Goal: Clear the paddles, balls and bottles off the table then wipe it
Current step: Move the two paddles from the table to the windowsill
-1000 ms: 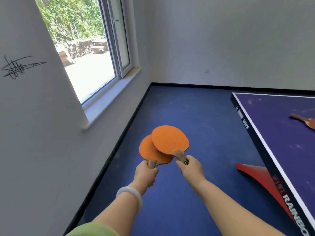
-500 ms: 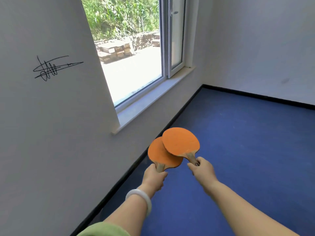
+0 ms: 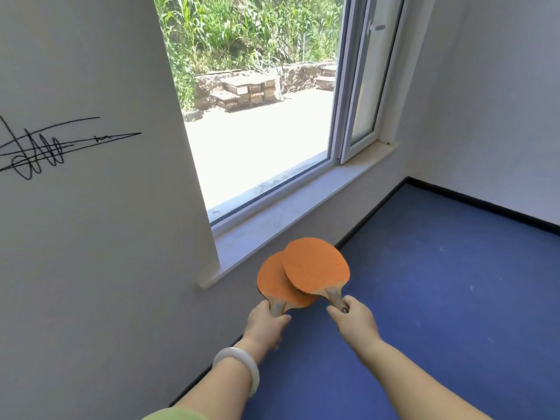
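My left hand point(image 3: 265, 324) is curled round the wooden handle of the first paddle point(image 3: 274, 283), and my right hand point(image 3: 356, 324) grips the handle of the second paddle point(image 3: 316, 266), with a dark-painted nail showing on the grip. Both paddles have orange faces and point up and away from me, held in the air in front of my body. The second paddle's blade overlaps the right side of the first one and sits in front of it; I cannot tell whether the blades actually touch.

A pale bangle point(image 3: 239, 368) rings my left wrist, and a bit of green sleeve point(image 3: 175, 415) shows at the bottom edge. Below my arms lies the blue floor point(image 3: 439, 298), edged by a black skirting strip point(image 3: 485, 204) along the white walls. Just beyond the paddles runs a grey window sill point(image 3: 303, 207) under a window point(image 3: 257, 116), its sash swung open on the right. Outside I see a sunlit yard, stacked stones and green plants. A black scribble point(image 3: 45, 147) marks the wall to my left.
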{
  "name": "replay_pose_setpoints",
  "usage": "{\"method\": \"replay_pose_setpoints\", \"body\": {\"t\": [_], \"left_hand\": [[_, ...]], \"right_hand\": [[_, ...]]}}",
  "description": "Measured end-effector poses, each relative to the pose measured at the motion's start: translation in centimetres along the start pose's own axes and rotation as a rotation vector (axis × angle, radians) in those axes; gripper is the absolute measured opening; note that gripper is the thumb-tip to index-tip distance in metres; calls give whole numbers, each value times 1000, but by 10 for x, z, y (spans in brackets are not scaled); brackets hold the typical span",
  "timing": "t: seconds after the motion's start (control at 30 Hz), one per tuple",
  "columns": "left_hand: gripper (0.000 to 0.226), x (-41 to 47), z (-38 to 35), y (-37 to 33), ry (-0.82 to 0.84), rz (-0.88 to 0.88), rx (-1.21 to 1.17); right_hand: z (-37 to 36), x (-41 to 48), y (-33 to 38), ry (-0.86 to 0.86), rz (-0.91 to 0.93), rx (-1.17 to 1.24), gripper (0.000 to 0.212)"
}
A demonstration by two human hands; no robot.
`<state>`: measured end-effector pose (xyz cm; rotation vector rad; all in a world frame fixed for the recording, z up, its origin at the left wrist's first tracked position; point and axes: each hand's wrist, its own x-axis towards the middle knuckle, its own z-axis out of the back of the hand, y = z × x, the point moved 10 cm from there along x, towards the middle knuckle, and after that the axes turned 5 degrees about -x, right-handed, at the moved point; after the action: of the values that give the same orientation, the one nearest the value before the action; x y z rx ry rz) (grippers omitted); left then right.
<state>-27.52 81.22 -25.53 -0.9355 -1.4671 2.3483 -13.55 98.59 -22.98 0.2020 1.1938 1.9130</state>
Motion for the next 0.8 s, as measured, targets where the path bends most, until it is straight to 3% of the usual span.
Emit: {"method": "replay_pose_setpoints", "body": {"t": [0.27, 0.57, 0.8], "left_hand": [[17, 93, 26, -20, -126, 79, -80], [15, 202, 23, -27, -382, 229, -213], [15, 229, 13, -17, -524, 377, -327]], "right_hand": [[-35, 121, 48, 127, 56, -83, 29], [-82, 287, 86, 425, 154, -216, 24], [-119, 342, 100, 631, 211, -338, 29]]}}
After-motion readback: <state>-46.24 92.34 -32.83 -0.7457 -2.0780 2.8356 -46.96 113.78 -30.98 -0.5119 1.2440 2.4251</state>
